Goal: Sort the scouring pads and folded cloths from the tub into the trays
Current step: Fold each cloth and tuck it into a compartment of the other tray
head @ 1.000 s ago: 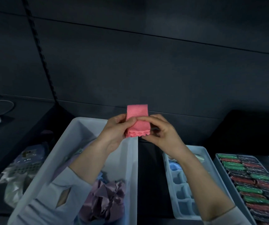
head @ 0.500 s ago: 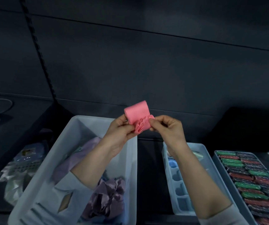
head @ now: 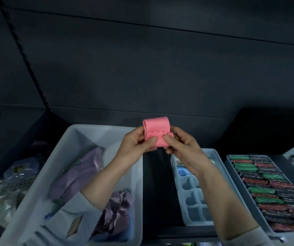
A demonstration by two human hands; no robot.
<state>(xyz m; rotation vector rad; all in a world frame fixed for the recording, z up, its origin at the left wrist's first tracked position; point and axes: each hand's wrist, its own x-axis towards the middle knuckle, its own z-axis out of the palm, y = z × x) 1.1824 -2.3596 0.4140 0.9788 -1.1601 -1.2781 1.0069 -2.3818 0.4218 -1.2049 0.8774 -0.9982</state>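
My fingers [head: 168,139] are curled in from both sides onto a folded pink cloth with a scalloped edge [head: 156,132], the thumbs pressed on its near face just below the frilled seam. The left hand [head: 135,148] pinches the cloth's left edge and the right hand [head: 183,148] pinches its right edge, so the two hands share the hold in mid-air at the centre of the frame. The cloth is doubled over, its rounded fold uppermost and its loose ends tucked down between the thumbs. It hangs above the dark gap between the big pale grey plastic tub [head: 66,153] at lower left and the light blue compartment tray [head: 189,208] at lower right, touching neither.

In the tub I see crumpled lilac cloths [head: 82,173] lying along the middle and near end, partly hidden by my left forearm and its pale sleeve [head: 71,222]. The compartment tray holds a blue rounded piece [head: 181,172] in a far cell; most of its nearer cells show bare walls. Just beside it on the right stands a grey flat tray [head: 231,167] packed with rows of green, red and dark glittery scouring pads [head: 270,190]. At the far left edge lies a clear plastic bag [head: 13,183], blurred, its contents unclear. A dark panelled wall [head: 142,68] fills the upper frame.
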